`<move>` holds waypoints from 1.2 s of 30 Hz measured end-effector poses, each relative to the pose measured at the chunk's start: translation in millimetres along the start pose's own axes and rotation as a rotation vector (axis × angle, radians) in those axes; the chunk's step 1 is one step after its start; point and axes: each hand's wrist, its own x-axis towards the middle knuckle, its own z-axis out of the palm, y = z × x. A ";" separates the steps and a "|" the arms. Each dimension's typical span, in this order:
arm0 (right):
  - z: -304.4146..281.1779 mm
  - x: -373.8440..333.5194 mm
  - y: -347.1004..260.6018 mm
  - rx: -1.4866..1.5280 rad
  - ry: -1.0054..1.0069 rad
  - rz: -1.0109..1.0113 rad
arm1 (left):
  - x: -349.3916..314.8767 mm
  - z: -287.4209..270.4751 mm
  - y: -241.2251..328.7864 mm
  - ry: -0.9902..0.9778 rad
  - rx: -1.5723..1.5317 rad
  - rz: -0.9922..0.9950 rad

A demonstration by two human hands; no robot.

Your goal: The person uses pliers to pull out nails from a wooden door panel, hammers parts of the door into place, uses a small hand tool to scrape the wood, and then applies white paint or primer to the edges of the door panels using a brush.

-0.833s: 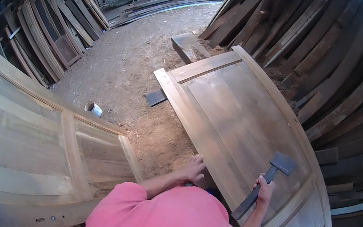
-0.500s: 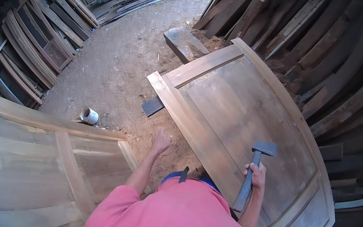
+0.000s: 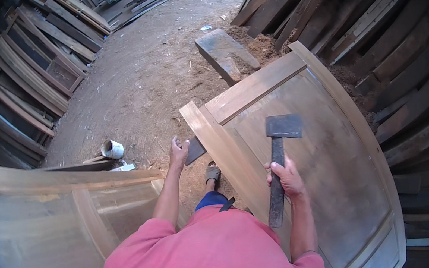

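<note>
My right hand (image 3: pixel 288 178) is closed round the dark handle of a hammer (image 3: pixel 283 126). Its broad, dark head points away from me, above a wooden panelled door (image 3: pixel 325 166) that lies raised off the ground. Off the door's near left edge is my left hand (image 3: pixel 178 152), thumb and fingers apart and nothing visible in them. Right beside it, a dark flat block (image 3: pixel 196 152) sticks out from under the door; whether my fingers touch it I cannot tell.
A second panelled door (image 3: pixel 34 207) lies at the lower left, with a whitish bucket (image 3: pixel 112 149) beyond it. A wooden block (image 3: pixel 226 53) rests past the far end of the first door. Boards lean along the right (image 3: pixel 399 67) and are stacked at the left (image 3: pixel 32 64).
The hammer has moved up and left over the door, its handle now more upright. My left hand has shifted forward and left, beside the dark block. The view has shifted and a sandalled foot now shows.
</note>
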 end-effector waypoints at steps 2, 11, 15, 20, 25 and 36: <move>24.7 40.5 12.9 -0.143 0.016 0.076 | 44.2 -4.0 9.4 -0.015 0.055 -0.020; 107.0 233.7 17.3 -0.050 0.091 0.180 | 147.3 5.0 29.5 -0.499 -0.346 -0.414; 124.2 316.1 23.9 -0.122 0.228 0.172 | 163.3 15.8 19.7 -0.715 -0.556 -0.456; 149.5 344.1 50.3 -0.293 -0.095 0.486 | 164.1 10.0 16.8 -0.759 -0.578 -0.376; 128.6 345.6 32.7 0.073 -0.207 0.606 | 158.1 3.5 15.6 -0.717 -0.485 -0.366; 161.7 332.7 50.8 -0.226 -0.395 0.679 | 148.9 -27.0 4.1 -0.694 -0.610 -0.424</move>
